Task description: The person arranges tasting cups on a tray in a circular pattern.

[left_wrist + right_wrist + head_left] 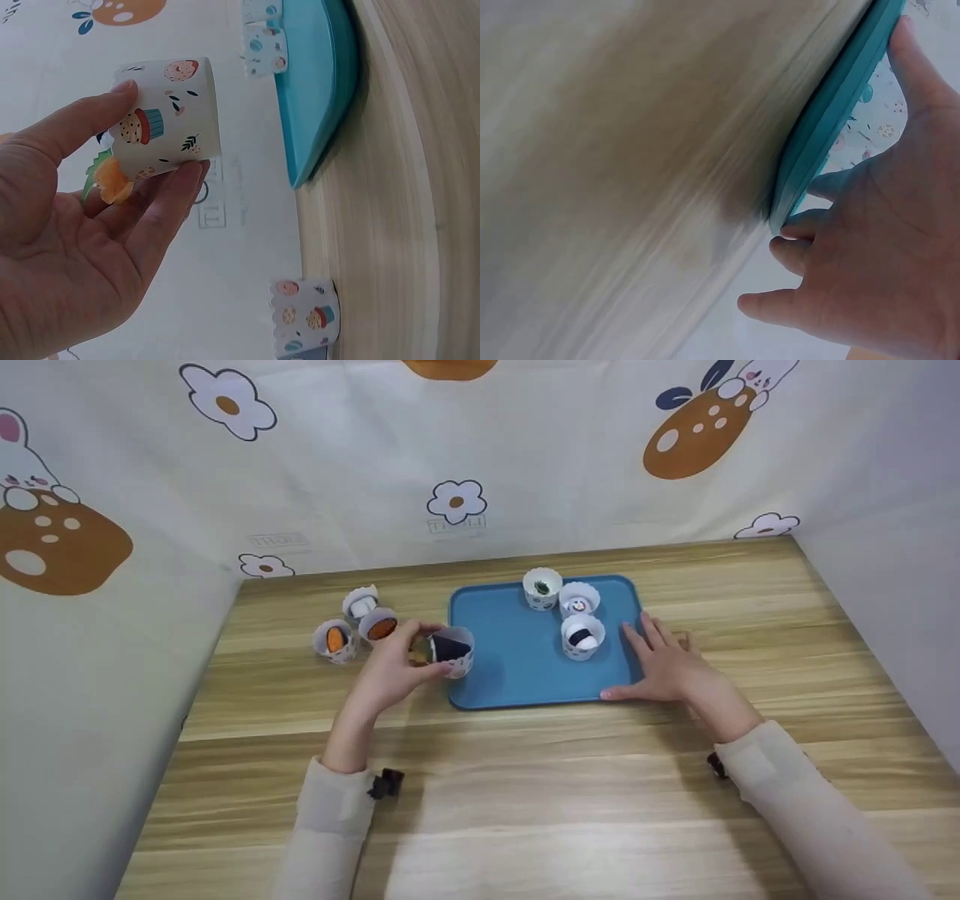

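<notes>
My left hand (390, 660) holds a white patterned paper baking cup (169, 120) between thumb and fingers, raised above the table at the tray's left edge. A black wedge-shaped piece (452, 648) sits in this cup, and an orange and green piece (112, 180) shows at its mouth in the left wrist view. My right hand (664, 667), fingers spread, touches the right rim of the blue tray (510, 660). Three cups stand on the tray: one with something green (541, 587), one with a white piece (579, 604), one with a black-banded white piece (582, 638).
Left of the tray, three more cups stand close together on the wooden table (525, 795): two with orange pieces, a front-left cup (341, 651) and a right-hand cup (377, 625), and a back cup (361, 604) with something white. A printed cloth (360, 457) hangs behind.
</notes>
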The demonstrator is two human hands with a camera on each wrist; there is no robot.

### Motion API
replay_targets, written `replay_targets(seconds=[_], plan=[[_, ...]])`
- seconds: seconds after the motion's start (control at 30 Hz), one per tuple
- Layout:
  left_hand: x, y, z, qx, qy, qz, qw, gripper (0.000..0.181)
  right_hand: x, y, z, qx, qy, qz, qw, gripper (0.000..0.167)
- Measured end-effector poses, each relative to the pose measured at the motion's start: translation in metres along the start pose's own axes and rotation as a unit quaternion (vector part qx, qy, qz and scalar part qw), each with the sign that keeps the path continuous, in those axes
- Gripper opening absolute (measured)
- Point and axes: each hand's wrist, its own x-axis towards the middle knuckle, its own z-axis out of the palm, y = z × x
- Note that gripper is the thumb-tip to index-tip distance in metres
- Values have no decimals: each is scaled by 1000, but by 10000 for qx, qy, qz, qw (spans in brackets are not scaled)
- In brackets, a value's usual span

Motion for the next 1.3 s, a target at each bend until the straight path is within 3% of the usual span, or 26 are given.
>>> replay_targets(seconds=[0.6, 0.8, 1.3], plan=[[32, 12, 38, -7, -458, 68, 9989, 54, 0, -4, -5, 98, -111, 38, 9999, 131], [42, 18, 53, -57, -625, 112, 9980, 52, 1, -3, -4, 71, -11, -61, 10000, 139], [54, 28, 79, 322, -758, 106, 9966, 52, 1, -3, -4, 184, -14, -99, 9998, 142]])
